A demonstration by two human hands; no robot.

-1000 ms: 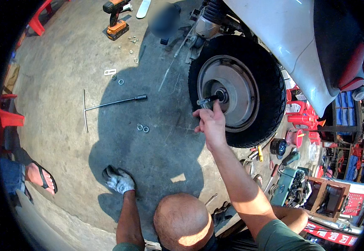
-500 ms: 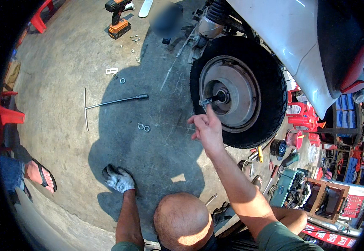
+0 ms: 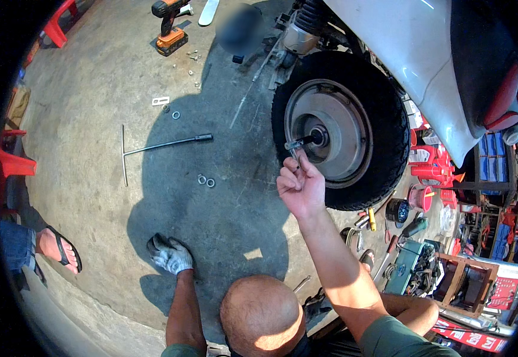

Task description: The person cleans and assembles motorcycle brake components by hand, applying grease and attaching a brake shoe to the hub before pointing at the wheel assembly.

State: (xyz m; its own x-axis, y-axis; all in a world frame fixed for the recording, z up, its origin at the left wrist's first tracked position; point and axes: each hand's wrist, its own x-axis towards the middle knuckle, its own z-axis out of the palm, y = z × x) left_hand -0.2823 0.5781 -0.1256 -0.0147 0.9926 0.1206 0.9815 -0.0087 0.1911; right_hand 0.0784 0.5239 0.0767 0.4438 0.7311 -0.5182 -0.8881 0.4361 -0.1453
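Note:
My right hand (image 3: 300, 187) is bare, its thumb and fingers pinched together at the lower end of a small metal fitting (image 3: 296, 144). That fitting sits on the end of the axle (image 3: 318, 135), which sticks out of a black-tyred wheel (image 3: 336, 128) under a white scooter body (image 3: 401, 53). My left hand (image 3: 171, 254) wears a white and dark work glove, low near the floor at lower left. Its fingers are curled; whether they hold something dark or only the glove's coating shows is unclear. Both forearms come from the lower edge.
A T-handle socket wrench (image 3: 166, 145) lies mid-floor, with two metal rings (image 3: 206, 180) below it. Near the top stands an orange and black cordless drill (image 3: 169, 30), with small bolts around. A sandalled foot (image 3: 56, 247) is at left. Tools and a green toolbox (image 3: 406, 268) crowd the right.
My right hand has moved slightly right; its index finger was stretched toward the fitting and is now bent in against the thumb. My left hand has stayed in place.

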